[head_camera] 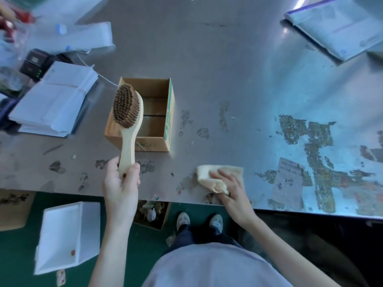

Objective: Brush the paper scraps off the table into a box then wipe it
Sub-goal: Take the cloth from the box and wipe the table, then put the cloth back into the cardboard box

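Now the wipe, by my reading. Cloth (207,172) sits at the near edge of the table (207,69), right of the box (169,121) and directly under my right hand (232,187); fingers spread and straight, pressing, not gripping. Left hand (121,183) curled round the handle of the brush (128,121); its long axis runs away from me, bristles upturned, head over the box's left wall. Right hand is nearer the stained stretch.

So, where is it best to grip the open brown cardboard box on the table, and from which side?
Probably pinch the cardboard box by its right wall from above, fingers inside: its top is open, and the wooden brush in the left hand overlaps its left wall.
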